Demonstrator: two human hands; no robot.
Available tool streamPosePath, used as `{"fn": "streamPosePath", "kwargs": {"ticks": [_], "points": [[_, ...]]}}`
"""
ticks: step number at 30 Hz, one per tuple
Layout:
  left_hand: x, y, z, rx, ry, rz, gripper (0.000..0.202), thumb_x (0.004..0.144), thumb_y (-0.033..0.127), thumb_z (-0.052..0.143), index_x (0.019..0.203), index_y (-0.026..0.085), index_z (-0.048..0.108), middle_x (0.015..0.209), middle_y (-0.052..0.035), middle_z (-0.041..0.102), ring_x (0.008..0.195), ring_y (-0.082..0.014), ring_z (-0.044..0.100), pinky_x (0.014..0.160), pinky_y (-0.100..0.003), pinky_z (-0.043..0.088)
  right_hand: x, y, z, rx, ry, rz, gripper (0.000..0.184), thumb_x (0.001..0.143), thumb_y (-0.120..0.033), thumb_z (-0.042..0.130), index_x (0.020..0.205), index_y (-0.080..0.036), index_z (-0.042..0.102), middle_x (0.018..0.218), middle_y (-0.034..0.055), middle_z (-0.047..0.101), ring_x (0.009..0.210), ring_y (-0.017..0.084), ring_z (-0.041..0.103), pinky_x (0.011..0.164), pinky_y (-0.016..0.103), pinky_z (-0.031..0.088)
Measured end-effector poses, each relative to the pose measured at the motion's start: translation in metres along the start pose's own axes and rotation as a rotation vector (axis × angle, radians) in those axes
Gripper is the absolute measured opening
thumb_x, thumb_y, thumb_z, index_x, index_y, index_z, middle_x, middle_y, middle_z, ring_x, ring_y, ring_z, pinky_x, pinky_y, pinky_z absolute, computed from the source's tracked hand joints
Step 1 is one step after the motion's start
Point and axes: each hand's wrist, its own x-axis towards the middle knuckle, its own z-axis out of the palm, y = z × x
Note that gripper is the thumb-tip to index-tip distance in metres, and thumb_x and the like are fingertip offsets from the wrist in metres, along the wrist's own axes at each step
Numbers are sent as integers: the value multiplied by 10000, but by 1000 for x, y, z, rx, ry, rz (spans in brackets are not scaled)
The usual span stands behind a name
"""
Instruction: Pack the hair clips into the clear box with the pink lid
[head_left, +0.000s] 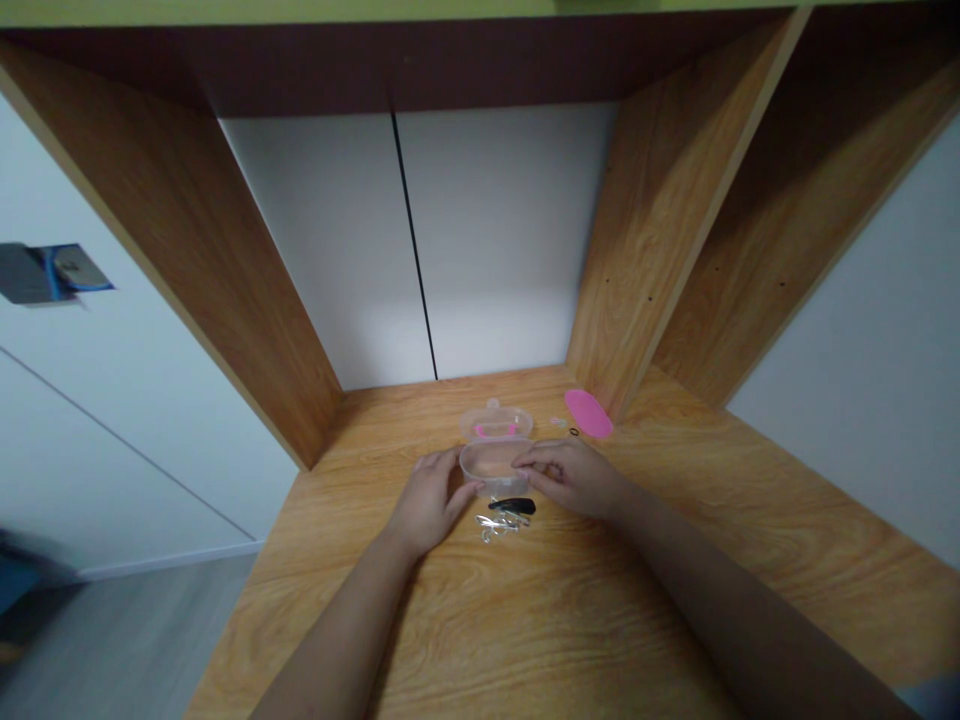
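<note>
A clear plastic box point(489, 484) stands on the wooden desk with its hinged lid point(472, 418) laid back behind it; pink parts show on the lid. Around the box's left side, my left hand point(429, 500) holds it, thumb at the front. My right hand point(574, 475) is at the right side, its fingertips pinched together over the rim; whether anything small is between them is hidden. Just in front of the box lie a black hair clip point(517, 506) and a small heap of silvery metal pieces point(501, 523).
A pink oval plate point(589, 412) lies at the back right, by the upright wooden panel point(652, 220). Near it are a small black ring point(574, 432) and some tiny pale items point(558, 422). Wooden side panels and a white back wall point(495, 240) enclose the desk.
</note>
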Motion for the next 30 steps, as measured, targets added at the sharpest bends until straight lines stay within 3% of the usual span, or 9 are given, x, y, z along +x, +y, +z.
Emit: {"fn": "streamPosePath", "kwargs": {"ticks": [5, 9, 12, 15, 19, 22, 26, 30], "points": [[0, 0, 0, -5, 4, -4, 471, 946, 451, 581, 1349, 209, 548, 1296, -125, 660, 1186, -305, 598, 1053, -473, 434, 1, -1, -2, -8, 35, -41, 254, 966, -317, 545, 892, -234, 773, 987, 44, 765, 847, 174, 674, 720, 266, 477], [0, 0, 0, 4, 6, 3, 466, 948, 438, 578, 1355, 213, 542, 1302, -124, 658, 1198, -307, 594, 1060, -478, 428, 0, 1, 0, -7, 71, -47, 231, 966, -320, 545, 966, -236, 760, 1015, 55, 766, 872, 188, 686, 768, 294, 503], [0, -1, 0, 14, 25, -20, 449, 954, 429, 570, 1349, 216, 545, 1291, -127, 660, 1178, -299, 608, 1046, -475, 438, -1, 4, 2, 15, 186, -84, 202, 937, -304, 586, 1058, -245, 737, 1069, 66, 755, 948, 201, 685, 833, 314, 508], [1, -1, 0, 28, 52, -64, 422, 959, 425, 560, 1322, 211, 559, 1252, -132, 675, 1150, -295, 623, 1027, -474, 450, -2, 4, 3, 43, 242, -138, 151, 891, -287, 640, 987, -233, 743, 982, 65, 750, 864, 189, 680, 772, 293, 500], [2, -3, 2, 25, 75, -76, 404, 962, 425, 555, 1298, 201, 563, 1233, -135, 680, 1150, -293, 626, 1031, -474, 450, -2, 1, 4, 42, 27, -146, 107, 857, -287, 667, 880, -227, 752, 789, 23, 725, 651, 143, 615, 619, 259, 431], [2, -5, 3, 27, 83, -76, 407, 961, 422, 557, 1302, 200, 561, 1239, -137, 677, 1153, -296, 626, 1033, -485, 449, -1, -2, 5, 14, -139, -112, 100, 833, -286, 680, 787, -220, 738, 715, 4, 696, 612, 134, 576, 580, 249, 386], [1, -5, 2, 30, 83, -88, 401, 957, 409, 555, 1304, 209, 563, 1229, -138, 682, 1144, -302, 631, 1019, -497, 464, 0, -3, 5, -7, -212, -74, 124, 814, -284, 683, 719, -213, 721, 677, -8, 675, 600, 130, 561, 568, 248, 355], [2, -3, 1, 18, 88, -75, 407, 948, 402, 565, 1308, 213, 562, 1227, -140, 686, 1145, -311, 635, 1025, -509, 466, -1, -3, 6, 28, -249, -24, 117, 805, -270, 678, 845, -231, 780, 695, -10, 694, 593, 124, 570, 540, 236, 342]]}}
